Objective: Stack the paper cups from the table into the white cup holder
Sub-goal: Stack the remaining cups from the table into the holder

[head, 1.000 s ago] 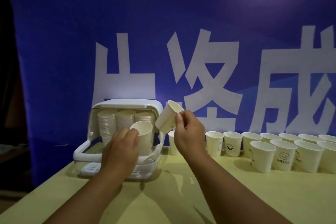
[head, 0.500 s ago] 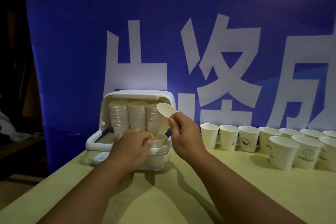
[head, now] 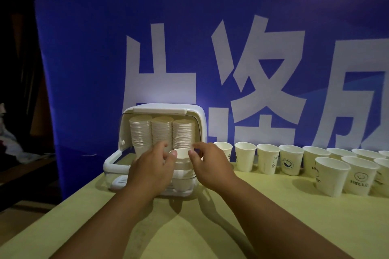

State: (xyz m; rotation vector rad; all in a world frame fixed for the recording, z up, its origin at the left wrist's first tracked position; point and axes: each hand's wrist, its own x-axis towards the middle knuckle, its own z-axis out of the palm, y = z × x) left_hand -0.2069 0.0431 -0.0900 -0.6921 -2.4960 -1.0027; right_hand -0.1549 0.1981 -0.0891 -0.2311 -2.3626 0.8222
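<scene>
"HELLO" on a paper cup (head: 359,174)

Head-worn camera faces forward, slightly down, close over table (head: 273,227).

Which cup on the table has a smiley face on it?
The front-row cup, second from the left: it has a smiley face printed above the word HELLO. The plain cup left of it shows no print.

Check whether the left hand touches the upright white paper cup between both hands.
Touching. Head view: thumb of the left hand lies on the rim of the white paper cup.
</scene>
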